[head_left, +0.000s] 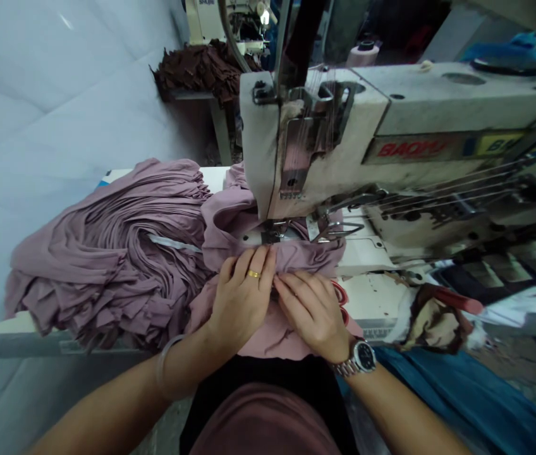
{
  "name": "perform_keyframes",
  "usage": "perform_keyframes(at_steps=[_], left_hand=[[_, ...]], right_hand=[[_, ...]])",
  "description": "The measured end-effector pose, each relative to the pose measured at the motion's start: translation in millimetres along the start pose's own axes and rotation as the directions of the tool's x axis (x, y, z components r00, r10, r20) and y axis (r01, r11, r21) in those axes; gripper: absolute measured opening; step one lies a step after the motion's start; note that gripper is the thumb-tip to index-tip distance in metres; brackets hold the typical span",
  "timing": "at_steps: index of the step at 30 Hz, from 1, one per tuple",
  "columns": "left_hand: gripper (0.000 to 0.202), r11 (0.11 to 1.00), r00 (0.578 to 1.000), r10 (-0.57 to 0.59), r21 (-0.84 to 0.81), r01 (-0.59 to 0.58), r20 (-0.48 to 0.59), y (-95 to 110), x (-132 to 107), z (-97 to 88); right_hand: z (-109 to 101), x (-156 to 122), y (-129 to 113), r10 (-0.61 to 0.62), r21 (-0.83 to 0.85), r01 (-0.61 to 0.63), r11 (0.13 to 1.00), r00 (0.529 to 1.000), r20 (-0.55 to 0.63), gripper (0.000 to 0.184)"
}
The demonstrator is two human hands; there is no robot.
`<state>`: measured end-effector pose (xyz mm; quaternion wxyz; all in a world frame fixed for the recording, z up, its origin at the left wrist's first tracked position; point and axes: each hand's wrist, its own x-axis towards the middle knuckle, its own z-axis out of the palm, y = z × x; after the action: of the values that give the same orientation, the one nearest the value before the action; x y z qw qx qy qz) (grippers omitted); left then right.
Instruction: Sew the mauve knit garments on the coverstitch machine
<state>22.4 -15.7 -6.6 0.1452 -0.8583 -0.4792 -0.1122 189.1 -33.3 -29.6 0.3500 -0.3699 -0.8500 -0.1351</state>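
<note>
Mauve fabric (230, 221) lies around and under the needle area of the sewing machine (315, 139). My left hand (244, 294), with a gold ring, presses on the cloth just in front of the presser foot (275, 230), its fingers closed together on it. Close beside it, my right hand (313, 309) has its fingertips pinched on the same cloth, with a steel watch on the wrist. A paler pink part of the fabric (272, 335) hangs toward my lap. Red scissor handles (341, 297) show partly behind my right hand.
A large pile of stacked mauve pieces (121, 253) covers the left of the machine table (26, 335). Brown cloth (196, 69) is heaped on another table behind. Scraps (438, 316) lie at the right edge, above blue cloth (462, 385). A tiled wall (50, 95) borders the left.
</note>
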Motion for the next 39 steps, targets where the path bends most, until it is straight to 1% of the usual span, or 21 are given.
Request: perform_keyframes(at_steps=[3, 5, 8, 10, 12, 15, 17, 19, 22, 24, 27, 29, 32, 36, 39], left_hand=[[0.047, 0.999, 0.999, -0.045, -0.024, 0.045, -0.006, 3.5, -0.4, 2.4], [0.047, 0.998, 0.998, -0.055, -0.036, 0.055, -0.011, 3.9, -0.3, 2.9], [0.047, 0.998, 0.999, -0.045, -0.046, 0.044, -0.004, 1.9, 0.4, 0.6], [0.048, 0.998, 1.000, -0.026, -0.056, 0.027, 0.012, -0.2, 0.8, -1.4], [0.049, 0.998, 1.000, -0.013, -0.069, 0.014, 0.016, -2.5, 0.7, -1.8], [0.047, 0.995, 1.000, -0.006, -0.096, 0.004, -0.020, -6.6, -0.1, 1.8], [0.047, 0.991, 0.998, 0.010, -0.132, -0.017, -0.055, -10.4, -0.9, 5.7], [0.046, 0.983, 0.996, 0.040, -0.175, -0.054, -0.079, -14.9, -1.7, 8.9], [0.045, 0.974, 0.994, 0.080, -0.207, -0.095, -0.079, -21.1, -2.4, 10.6], [0.046, 0.974, 0.994, 0.086, -0.203, -0.098, -0.066, -23.8, -2.5, 10.0], [0.045, 0.975, 0.993, 0.097, -0.196, -0.107, -0.061, -26.5, -2.4, 8.0], [0.044, 0.973, 0.991, 0.116, -0.194, -0.126, -0.063, -28.0, -2.6, 6.9], [0.043, 0.969, 0.990, 0.128, -0.204, -0.138, -0.064, -29.7, -2.3, 6.5], [0.046, 0.966, 0.993, 0.097, -0.234, -0.109, -0.063, -29.1, 1.1, 6.4], [0.047, 0.967, 0.993, 0.096, -0.229, -0.109, -0.068, -28.5, 3.8, 5.6]], right_hand=[[2.9, -4.1, -1.3, 0.012, -0.023, -0.012, 1.000, 1.000, 0.003, 0.032], [3.3, -6.2, -1.2, 0.020, -0.039, -0.020, 0.999, 1.000, 0.000, 0.031], [1.8, -5.1, 0.7, 0.029, -0.043, -0.029, 0.999, 1.000, -0.004, 0.032], [0.5, -1.1, 3.7, 0.039, -0.048, -0.039, 0.998, 0.999, 0.001, 0.037], [-0.1, 4.1, 8.3, 0.063, -0.068, -0.061, 0.996, 0.998, 0.031, 0.043], [0.3, 10.4, 16.9, 0.081, -0.080, -0.072, 0.994, 0.989, 0.121, 0.044], [0.4, 12.2, 21.8, 0.068, -0.056, -0.060, 0.997, 0.985, 0.161, 0.042], [-0.6, 13.1, 24.9, 0.077, -0.002, -0.077, 0.997, 0.984, 0.162, 0.041], [-3.8, 15.3, 26.2, 0.169, 0.143, -0.189, 0.972, 0.976, 0.141, 0.039], [-5.8, 17.5, 25.8, 0.194, 0.177, -0.220, 0.959, 0.969, 0.154, 0.037], [-7.4, 20.3, 26.2, 0.120, 0.073, -0.139, 0.988, 0.968, 0.219, 0.034], [-8.0, 21.6, 27.4, 0.083, 0.012, -0.090, 0.996, 0.959, 0.269, 0.033], [-9.8, 23.5, 30.4, 0.050, -0.007, -0.050, 0.999, 0.950, 0.307, 0.032], [-13.6, 27.1, 33.5, -0.001, -0.027, 0.010, 1.000, 0.944, 0.329, 0.029], [-15.5, 29.1, 33.4, -0.023, -0.034, 0.037, 0.999, 0.941, 0.337, 0.028]])
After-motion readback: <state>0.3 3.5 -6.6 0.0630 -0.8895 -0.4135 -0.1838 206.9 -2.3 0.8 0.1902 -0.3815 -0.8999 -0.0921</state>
